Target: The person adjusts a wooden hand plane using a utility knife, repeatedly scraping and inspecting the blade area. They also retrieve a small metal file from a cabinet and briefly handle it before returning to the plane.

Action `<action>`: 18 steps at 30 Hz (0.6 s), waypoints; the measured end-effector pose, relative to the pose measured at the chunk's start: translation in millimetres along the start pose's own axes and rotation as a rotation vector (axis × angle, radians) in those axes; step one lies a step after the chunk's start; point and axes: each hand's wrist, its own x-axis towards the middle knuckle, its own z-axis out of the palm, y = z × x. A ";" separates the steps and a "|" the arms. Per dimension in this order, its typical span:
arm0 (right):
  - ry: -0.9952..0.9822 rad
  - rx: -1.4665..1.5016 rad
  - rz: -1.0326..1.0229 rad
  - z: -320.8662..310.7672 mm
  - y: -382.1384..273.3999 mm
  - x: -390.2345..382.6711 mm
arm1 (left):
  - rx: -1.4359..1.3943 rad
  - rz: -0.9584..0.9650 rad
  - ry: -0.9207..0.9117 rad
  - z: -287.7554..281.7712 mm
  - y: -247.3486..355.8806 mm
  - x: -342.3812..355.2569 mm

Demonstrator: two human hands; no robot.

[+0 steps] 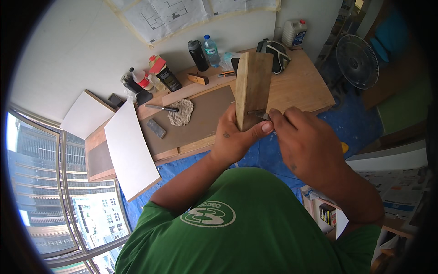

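Note:
In front of my chest, my left hand is closed round the lower end of a wooden block, which stands nearly upright above the table's near edge. My right hand pinches a small metal blade. The blade's tip meets the block's near face, close to my left thumb. My right fingers hide the blade's other end, so its exact kind is unclear. Beyond my left hand, a black-handled tool with a metal blade lies against a crumpled rag. A grey rectangular stone rests nearby.
The wooden worktable bears bottles, a black tin, a small wooden hand plane and a dark bag. White panels lean over its left end. A fan stands right; blue sheeting covers the floor.

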 end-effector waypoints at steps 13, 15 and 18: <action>0.059 0.002 -0.024 0.8 -0.6 -0.3 | -0.021 -0.031 -0.057 -8.0 1.6 5.4; 0.072 0.003 -0.030 1.6 0.0 0.9 | -0.029 -0.029 -0.066 -8.3 1.5 6.0; 0.078 0.000 -0.037 2.2 0.4 2.0 | -0.050 -0.036 -0.079 -7.9 2.2 6.4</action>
